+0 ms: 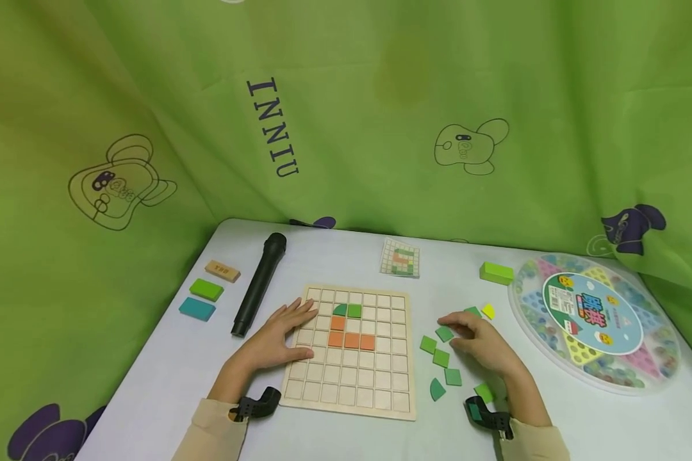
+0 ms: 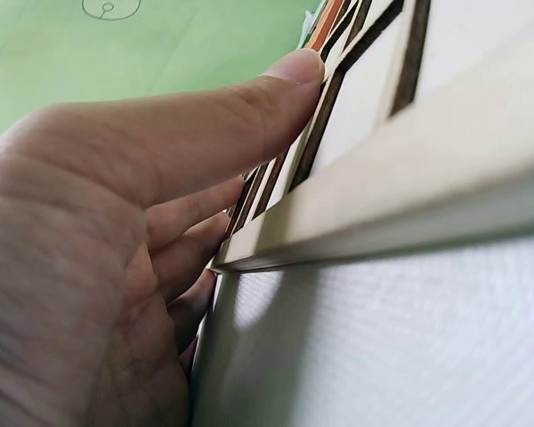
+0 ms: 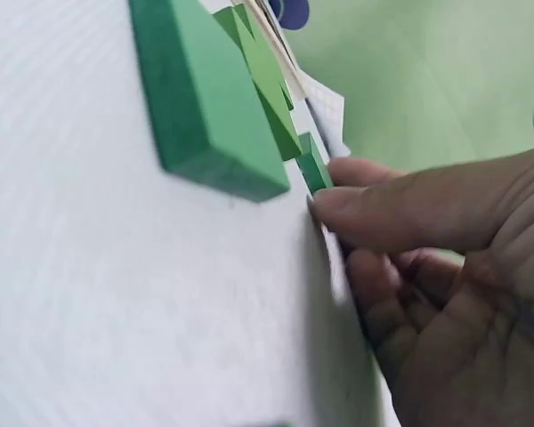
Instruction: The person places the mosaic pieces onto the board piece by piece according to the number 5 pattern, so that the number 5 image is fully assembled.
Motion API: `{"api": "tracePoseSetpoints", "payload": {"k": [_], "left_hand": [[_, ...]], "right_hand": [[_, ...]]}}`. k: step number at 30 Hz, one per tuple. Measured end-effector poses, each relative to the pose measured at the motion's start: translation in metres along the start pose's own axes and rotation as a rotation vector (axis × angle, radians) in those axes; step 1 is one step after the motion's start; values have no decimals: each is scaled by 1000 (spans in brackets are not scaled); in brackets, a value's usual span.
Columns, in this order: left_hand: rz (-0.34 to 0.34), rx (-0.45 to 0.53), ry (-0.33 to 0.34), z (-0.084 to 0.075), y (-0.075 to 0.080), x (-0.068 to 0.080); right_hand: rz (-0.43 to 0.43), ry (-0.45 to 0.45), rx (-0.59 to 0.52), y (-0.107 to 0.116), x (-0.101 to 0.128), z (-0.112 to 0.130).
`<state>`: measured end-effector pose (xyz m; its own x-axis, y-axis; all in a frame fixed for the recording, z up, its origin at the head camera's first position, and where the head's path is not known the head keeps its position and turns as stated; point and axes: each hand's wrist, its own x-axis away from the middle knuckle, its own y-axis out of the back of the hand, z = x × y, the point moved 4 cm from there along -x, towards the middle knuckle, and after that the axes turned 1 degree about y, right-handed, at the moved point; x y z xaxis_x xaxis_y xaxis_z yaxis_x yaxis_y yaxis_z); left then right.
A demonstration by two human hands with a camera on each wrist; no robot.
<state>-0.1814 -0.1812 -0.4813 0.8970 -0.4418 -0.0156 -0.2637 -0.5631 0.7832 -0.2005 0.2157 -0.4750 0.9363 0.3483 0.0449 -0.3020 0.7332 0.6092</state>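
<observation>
On the white table lies a square wooden grid board (image 1: 375,384) with an orange tile (image 1: 352,340) and several other orange and green tiles set in its cells. My left hand (image 1: 273,336) rests on the board's left edge, fingers extended; in the left wrist view its thumb (image 2: 267,111) lies over the rim. To the right of the board, my right hand (image 1: 484,339) pinches a dark green square tile (image 3: 311,165) between thumb and index finger, down at the table surface. Loose green tiles (image 1: 441,358) and a green quarter-round tile (image 1: 436,389) lie around it.
A pattern card (image 1: 400,258) lies behind the board. Left of it are a black microphone (image 1: 259,285) and wooden, green and blue blocks (image 1: 197,308). At right are a green block (image 1: 496,273), a yellow piece (image 1: 488,311) and a round marble-game case (image 1: 594,320). Green curtain surrounds the table.
</observation>
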Motion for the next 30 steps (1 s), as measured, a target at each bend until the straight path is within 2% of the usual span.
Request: {"api": "tracePoseSetpoints", "payload": {"k": [4,9,13,19,26,30], "left_hand": [[-5,0,1,0,0,0],[-2,-2,-2,-1,-1,1],[2,-7,-1,0,-1,1],[-9,-4,-5,0,0,2],[-2,4,-13,1,0,1],[-6,-3,-19,2,-1,1]], "right_hand": [[-43,5,87,-1,-1,4],[-83,-42,102,-3,-1,5],[-99,-36,31,-5,-4,16],[-104,35,-113,-17,-21,46],[-38,40,-215,-46,-49,76],[-6,28,-225,-62,-63,85]]}}
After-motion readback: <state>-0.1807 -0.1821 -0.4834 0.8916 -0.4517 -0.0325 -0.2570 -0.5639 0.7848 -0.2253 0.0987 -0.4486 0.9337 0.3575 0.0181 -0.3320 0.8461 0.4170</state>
